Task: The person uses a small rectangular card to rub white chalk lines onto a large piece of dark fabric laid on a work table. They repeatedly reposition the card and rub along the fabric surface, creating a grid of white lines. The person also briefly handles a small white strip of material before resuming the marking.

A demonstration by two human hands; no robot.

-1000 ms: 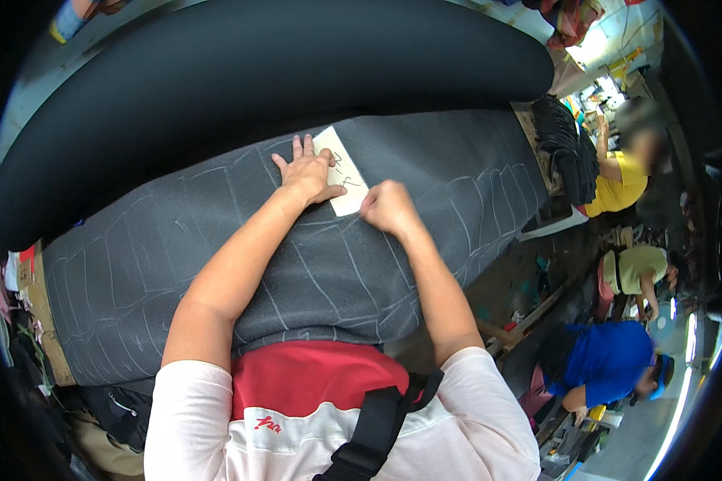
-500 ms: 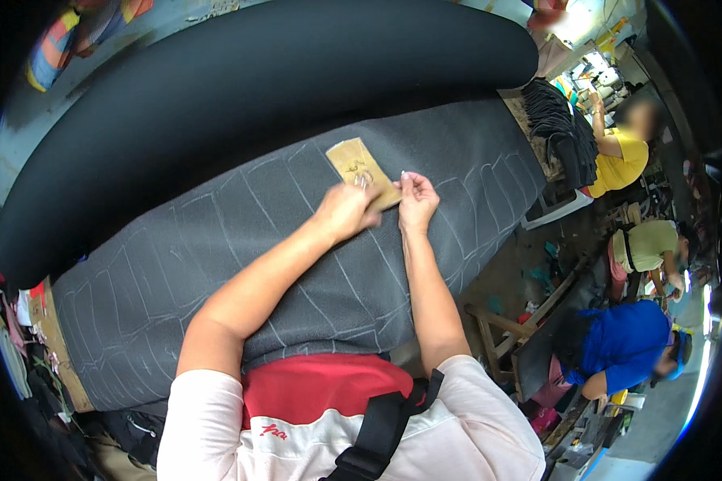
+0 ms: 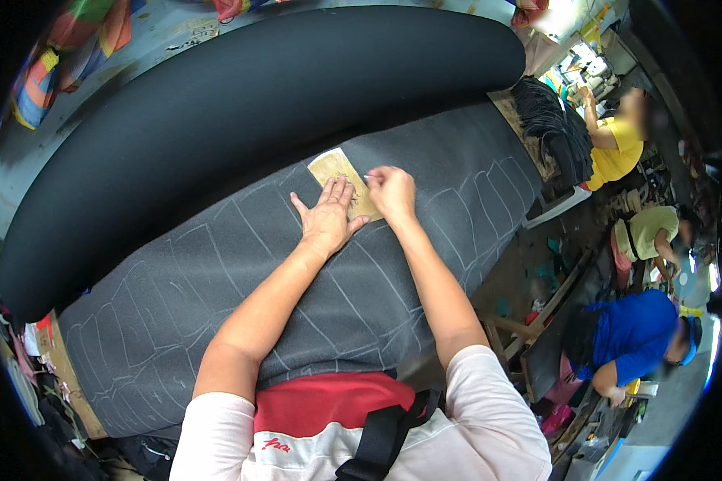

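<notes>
My left hand (image 3: 326,220) lies flat with its fingers spread, pressing a tan cardboard pattern piece (image 3: 326,164) onto dark grey fabric (image 3: 297,297). Some handwriting shows on the card, partly covered by my fingers. At the card's right edge, my right hand (image 3: 393,192) is closed in a pinch. A small white tip, which looks like a piece of chalk (image 3: 367,177), pokes out from its fingers. White outlines of similar shapes run across the fabric to the left, in front and to the right of the card.
A thick roll of black fabric (image 3: 257,88) lies along the far side of the table. Wooden board (image 3: 72,377) shows at the left end. Dark strips (image 3: 549,116) are piled at the far right, near a person in yellow (image 3: 618,148). Two more people work further right.
My left hand has flattened and spread out on the card. My right hand has let go of the card's corner and now pinches the white piece beside its edge. The card has turned slightly.
</notes>
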